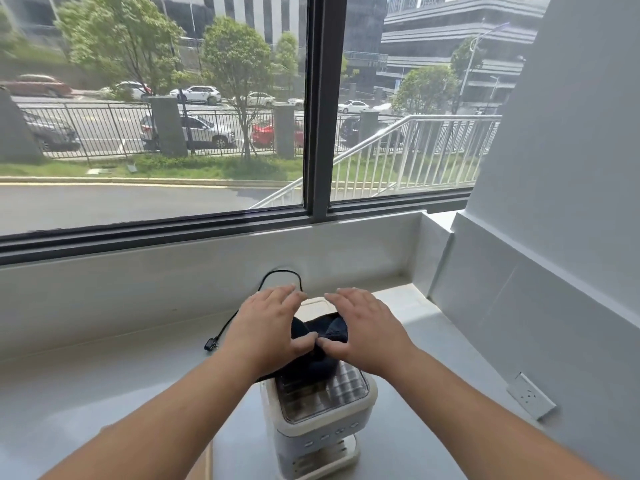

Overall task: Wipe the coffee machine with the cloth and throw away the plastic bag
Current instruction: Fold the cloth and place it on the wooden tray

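Head view: grey tabletop under a wide window. Left of centre, a black cable arcs out from behind the fingers at the far end of the coffee machine. It runs left and nearer along the tabletop and ends in a small plug lying flat. Left grip: palm down, fingers spread and nearly straight, reaching over the far left part of the machine top. Its thumb is laid on the dark cloth; nothing is clasped, so it is released and pressing. Cloth: navy, bunched, on top of the machine, between and partly under both palms; one edge hangs over the machine's left top edge below the left wrist. Right grip: same posture, palm down, fingers spread toward the far side. Its thumb is on the cloth, tip just beside the left thumb tip; released, pressing, not clasping. Coffee machine: cream body, upright on the tabletop, centre and near. It has a clear ribbed lid on the near part of its top and a row of small buttons on the near face; its pale far end shows between the two sets of fingertips. Right: white socket plate at the foot of the grey right wall, well apart from the machine.
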